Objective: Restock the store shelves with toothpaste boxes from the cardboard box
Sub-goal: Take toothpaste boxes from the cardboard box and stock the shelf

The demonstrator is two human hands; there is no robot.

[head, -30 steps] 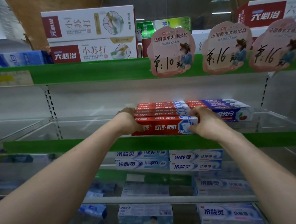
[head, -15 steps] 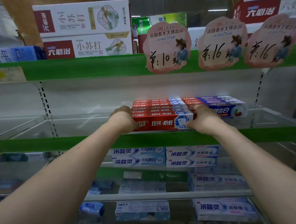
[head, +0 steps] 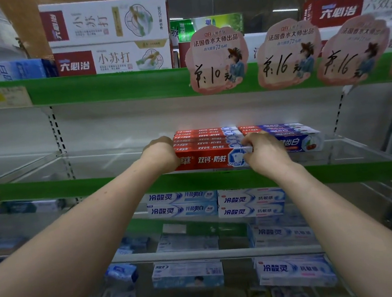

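Since a second ago the red toothpaste boxes point(head: 211, 159) have gone from tipped over the green lip to level, just behind it. Both hands have kept to the ends of the row.

- Position: the boxes lie in a row, front to back, at the front edge of the middle shelf point(head: 98, 185), about mid-length. Their right ends touch the blue toothpaste boxes point(head: 296, 141).
- Right hand point(head: 266, 154): fingers curled over the right end of the front box, pinching it.
- Left hand point(head: 161, 155): curled against the left end of the row. Its fingertips are hidden, so we cannot tell whether it grips or only presses.
- Handling, as we judge it: the boxes are light, stiff along their length and thin-walled, with glossy card that may slip. We would hold them at the short ends and squeeze the row as one block, since the long faces would dent.
- Around: pink price tags point(head: 216, 60) hang from the shelf above. White-and-blue toothpaste boxes point(head: 182, 203) fill the shelf below. Left of the row, the middle shelf shows bare.
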